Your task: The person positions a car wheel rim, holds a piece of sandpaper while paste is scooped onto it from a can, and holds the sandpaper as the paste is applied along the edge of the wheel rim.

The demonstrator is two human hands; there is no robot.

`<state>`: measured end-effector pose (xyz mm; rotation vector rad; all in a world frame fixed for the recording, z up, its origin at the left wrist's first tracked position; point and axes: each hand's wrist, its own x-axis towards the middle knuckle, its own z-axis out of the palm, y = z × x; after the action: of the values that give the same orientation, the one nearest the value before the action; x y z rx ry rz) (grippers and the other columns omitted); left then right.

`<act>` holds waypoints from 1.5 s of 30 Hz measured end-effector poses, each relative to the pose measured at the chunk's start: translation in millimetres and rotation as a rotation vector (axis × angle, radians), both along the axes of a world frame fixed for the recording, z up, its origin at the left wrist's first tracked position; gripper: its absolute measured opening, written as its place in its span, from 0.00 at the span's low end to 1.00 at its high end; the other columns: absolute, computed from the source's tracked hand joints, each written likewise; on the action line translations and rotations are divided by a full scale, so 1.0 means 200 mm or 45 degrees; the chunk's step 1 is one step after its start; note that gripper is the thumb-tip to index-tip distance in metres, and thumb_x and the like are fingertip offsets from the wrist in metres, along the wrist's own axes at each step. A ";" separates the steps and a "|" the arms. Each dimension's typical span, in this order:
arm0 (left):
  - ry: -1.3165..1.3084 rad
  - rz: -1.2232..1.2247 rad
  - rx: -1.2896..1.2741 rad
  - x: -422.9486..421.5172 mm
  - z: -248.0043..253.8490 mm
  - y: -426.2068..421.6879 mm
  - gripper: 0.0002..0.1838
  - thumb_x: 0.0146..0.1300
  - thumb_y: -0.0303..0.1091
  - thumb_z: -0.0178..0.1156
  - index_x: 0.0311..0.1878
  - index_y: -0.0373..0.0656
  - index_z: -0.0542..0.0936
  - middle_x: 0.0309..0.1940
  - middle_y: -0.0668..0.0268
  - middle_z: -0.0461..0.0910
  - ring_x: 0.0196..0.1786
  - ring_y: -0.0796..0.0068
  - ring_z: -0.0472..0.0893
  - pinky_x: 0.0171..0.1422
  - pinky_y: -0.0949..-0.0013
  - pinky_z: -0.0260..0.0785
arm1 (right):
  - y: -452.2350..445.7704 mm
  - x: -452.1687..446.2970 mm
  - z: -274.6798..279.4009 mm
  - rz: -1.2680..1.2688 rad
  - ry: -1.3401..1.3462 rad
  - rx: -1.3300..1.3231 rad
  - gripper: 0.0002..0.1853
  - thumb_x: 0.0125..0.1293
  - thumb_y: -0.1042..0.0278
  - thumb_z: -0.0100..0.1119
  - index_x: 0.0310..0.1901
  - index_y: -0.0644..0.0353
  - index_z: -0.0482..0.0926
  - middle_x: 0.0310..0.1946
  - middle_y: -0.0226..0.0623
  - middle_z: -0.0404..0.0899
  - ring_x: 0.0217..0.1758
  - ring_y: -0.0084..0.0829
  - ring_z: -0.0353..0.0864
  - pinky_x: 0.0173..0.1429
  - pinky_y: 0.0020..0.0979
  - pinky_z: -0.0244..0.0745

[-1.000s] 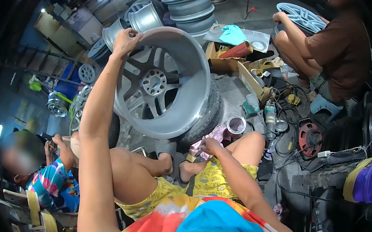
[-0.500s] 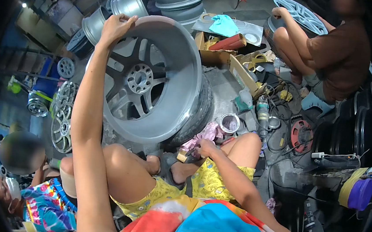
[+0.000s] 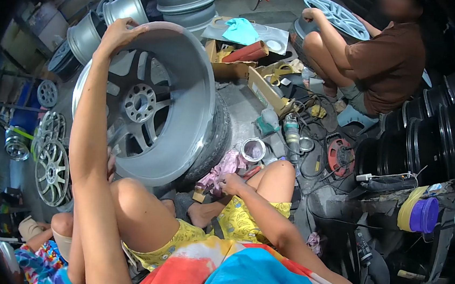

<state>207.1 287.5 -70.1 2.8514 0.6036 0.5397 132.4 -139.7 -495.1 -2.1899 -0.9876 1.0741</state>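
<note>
A large grey alloy wheel rim (image 3: 190, 133) stands tilted before me, resting on a tyre (image 3: 220, 133). My left hand (image 3: 120, 34) grips its upper edge, with the fingers hooked over the lip. Low at the right, my right hand (image 3: 229, 184) is closed beside a crumpled pink cloth (image 3: 220, 168); what its fingers pinch is too small to make out. A small tan block (image 3: 199, 194) lies just left of that hand. Behind it is an open metal can (image 3: 253, 149). Another person's hand (image 3: 110, 165) shows at the rim's lower left, partly hidden by my arm.
Cardboard boxes (image 3: 267, 88), a green sander (image 3: 267, 122), a power tool (image 3: 291, 131) and a red cable reel (image 3: 340, 157) crowd the floor at right. A co-worker (image 3: 386, 64) sits there with another wheel. Black rims (image 3: 417, 137) line the right; silver wheels (image 3: 51, 172) stand at left.
The whole scene has shifted left in view. My right hand has lifted slightly off the tan block. The person at lower left has leaned, and a hand now appears by the rim.
</note>
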 end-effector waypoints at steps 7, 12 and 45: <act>-0.116 0.034 0.060 -0.04 -0.03 0.09 0.31 0.59 0.61 0.65 0.50 0.40 0.85 0.43 0.49 0.86 0.48 0.54 0.85 0.55 0.59 0.75 | 0.00 -0.02 -0.11 0.015 -0.161 0.032 0.16 0.64 0.62 0.58 0.51 0.53 0.85 0.43 0.48 0.86 0.50 0.45 0.86 0.58 0.41 0.78; -0.107 0.313 0.143 -0.19 -0.06 0.27 0.34 0.57 0.62 0.64 0.58 0.45 0.82 0.48 0.48 0.84 0.56 0.52 0.82 0.61 0.51 0.72 | 0.01 -0.02 -0.16 0.056 -0.155 0.028 0.15 0.63 0.59 0.59 0.49 0.52 0.86 0.46 0.49 0.85 0.51 0.48 0.84 0.59 0.43 0.78; 1.052 -1.047 0.077 -0.23 -1.05 -0.97 0.21 0.62 0.51 0.61 0.39 0.40 0.87 0.38 0.52 0.86 0.44 0.52 0.85 0.51 0.52 0.76 | 0.02 -0.03 -0.16 0.047 -0.284 0.024 0.15 0.63 0.59 0.61 0.44 0.61 0.86 0.40 0.53 0.85 0.46 0.52 0.84 0.54 0.45 0.78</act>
<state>160.7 94.4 -281.0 2.9193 -0.5318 -0.7705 125.6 -136.7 -527.7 -2.3208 -1.1323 0.8450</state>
